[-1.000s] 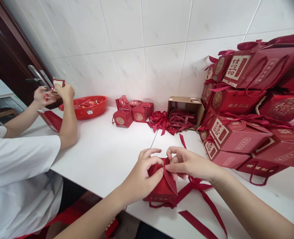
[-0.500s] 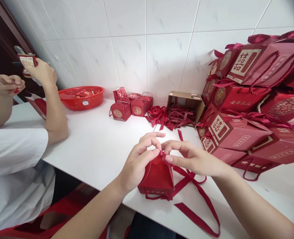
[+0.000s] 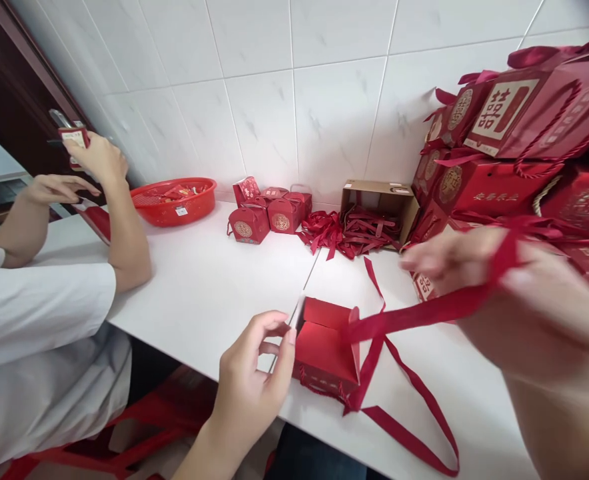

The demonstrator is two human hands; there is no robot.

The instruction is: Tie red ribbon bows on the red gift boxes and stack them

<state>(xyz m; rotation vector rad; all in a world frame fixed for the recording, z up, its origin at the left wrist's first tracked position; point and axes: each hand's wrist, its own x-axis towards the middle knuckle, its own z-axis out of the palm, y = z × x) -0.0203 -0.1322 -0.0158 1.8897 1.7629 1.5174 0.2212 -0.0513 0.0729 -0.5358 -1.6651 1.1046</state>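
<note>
A red gift box (image 3: 328, 357) with a cord handle stands in front of me, its top flaps parted. My left hand (image 3: 254, 373) pinches the box's left flap between thumb and fingers. To the right, my right hand (image 3: 519, 300) is raised above the table and smeared by motion, with a dark red ribbon (image 3: 424, 319) in its grip. That ribbon stretches from the hand down to the right side of the box. More ribbon lies in a loose loop on the table, right of the box.
Stacked red gift boxes (image 3: 499, 190) rise at the right. By the wall stand small red boxes (image 3: 247, 223), a ribbon pile (image 3: 322, 230), an open cardboard box (image 3: 407, 207) and a red plastic basket (image 3: 174, 212). At left, a co-worker's hand (image 3: 102, 160) holds a small red-and-white packet.
My hands have come apart from the box top, and its flaps have opened. My right hand has swung up and right with the ribbon; my left has shifted to the left flap.
</note>
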